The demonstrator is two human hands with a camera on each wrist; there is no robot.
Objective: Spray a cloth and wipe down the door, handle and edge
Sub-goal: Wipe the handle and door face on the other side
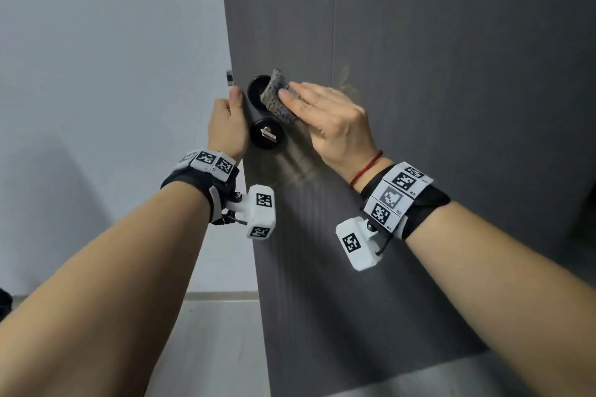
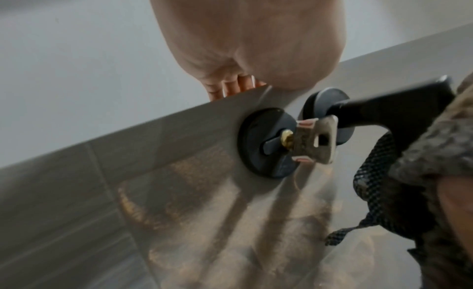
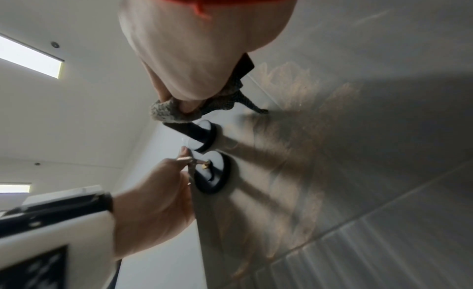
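A dark grey door [image 1: 419, 74] stands ajar with its free edge [image 1: 240, 190] on the left. My left hand [image 1: 229, 114] grips that edge beside the lock, thumb on the door face, fingers [image 2: 231, 88] curled behind it. My right hand [image 1: 311, 108] holds a mottled grey cloth [image 1: 275, 97] wrapped over the black lever handle [image 2: 384, 105], close to its round rose [image 1: 257, 90]. In the right wrist view the cloth [image 3: 166, 113] covers the handle [image 3: 190, 130]. Below it a round black lock [image 1: 267, 134] has a metal key [image 2: 314, 139] in it.
Damp wipe streaks [image 1: 300, 171] shine on the door below the handle. A metal latch [image 1: 229, 77] sticks out of the door edge. A pale wall [image 1: 96, 74] lies left of the door, with light floor [image 1: 209, 348] below and a dark object [image 1: 4, 300] at far left.
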